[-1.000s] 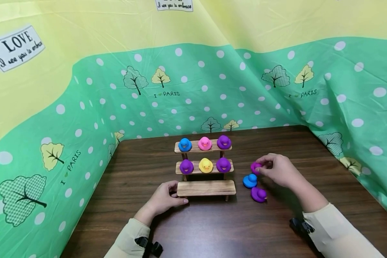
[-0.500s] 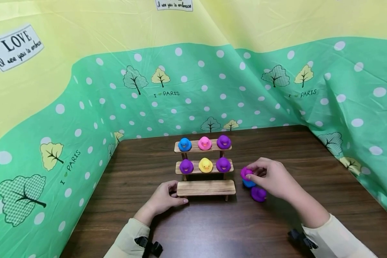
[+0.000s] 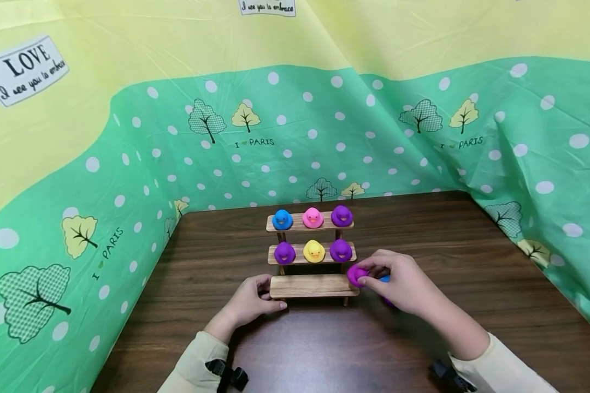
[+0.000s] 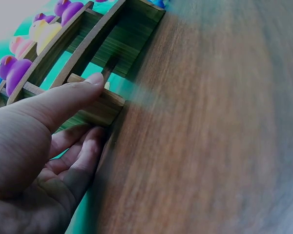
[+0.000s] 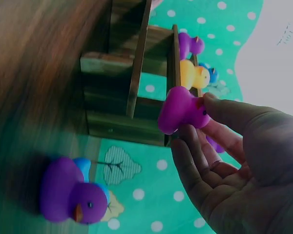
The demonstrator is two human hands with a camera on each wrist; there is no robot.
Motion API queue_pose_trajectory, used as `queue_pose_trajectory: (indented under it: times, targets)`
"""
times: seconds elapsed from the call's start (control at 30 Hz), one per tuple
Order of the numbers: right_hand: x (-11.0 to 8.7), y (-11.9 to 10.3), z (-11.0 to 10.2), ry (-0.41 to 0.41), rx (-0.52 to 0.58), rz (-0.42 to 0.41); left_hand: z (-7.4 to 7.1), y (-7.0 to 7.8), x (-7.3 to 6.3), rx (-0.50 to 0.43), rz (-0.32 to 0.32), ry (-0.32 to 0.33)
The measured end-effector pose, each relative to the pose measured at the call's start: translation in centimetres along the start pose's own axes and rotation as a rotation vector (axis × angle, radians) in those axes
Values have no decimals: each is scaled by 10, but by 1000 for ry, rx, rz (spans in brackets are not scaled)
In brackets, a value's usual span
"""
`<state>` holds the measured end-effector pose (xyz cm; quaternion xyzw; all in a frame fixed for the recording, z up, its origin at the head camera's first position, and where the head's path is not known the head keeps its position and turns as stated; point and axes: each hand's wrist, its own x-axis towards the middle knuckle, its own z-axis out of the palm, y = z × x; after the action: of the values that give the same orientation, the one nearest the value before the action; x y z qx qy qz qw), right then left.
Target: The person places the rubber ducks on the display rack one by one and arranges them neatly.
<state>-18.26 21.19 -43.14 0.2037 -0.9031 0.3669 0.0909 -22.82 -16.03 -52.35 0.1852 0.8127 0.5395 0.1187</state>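
A three-step wooden display stand (image 3: 314,287) stands mid-table. My left hand (image 3: 249,301) grips its lower left end, the thumb lying over the end piece in the left wrist view. With thumb and fingertips my right hand (image 3: 402,281) pinches a magenta-purple rubber duck (image 3: 356,276) at the right end of the bottom step; whether it touches the wood cannot be told. Along the top step sit a blue duck (image 3: 282,220), a pink duck (image 3: 312,218) and a purple duck (image 3: 341,216). The middle step bears a yellow duck (image 3: 314,251) between two purple ones.
Beside the stand on the dark wooden table (image 3: 314,349), a blue duck (image 3: 385,279) and a purple duck (image 5: 71,195) are mostly hidden behind my right hand in the head view. A green and yellow printed cloth (image 3: 295,136) surrounds the table's back and sides.
My right hand has carried the magenta-purple duck leftward from the table, past the blue duck, to the bottom step's right end. The left hand stays on the stand.
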Motion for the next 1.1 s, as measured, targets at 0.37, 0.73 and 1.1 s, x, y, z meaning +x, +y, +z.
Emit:
queue_pose_trajectory:
  times: [0.37,0.73,1.1]
  targets:
    - [3,-16,21,-6,21,-61,0,-2,1,-27,12,-9]
    - [9,-36,43,-59,33,-79,1,-4,2,-36,6,-17]
    - [22,-49,72,-44,87,-116,1,-3,1,-33,15,-13]
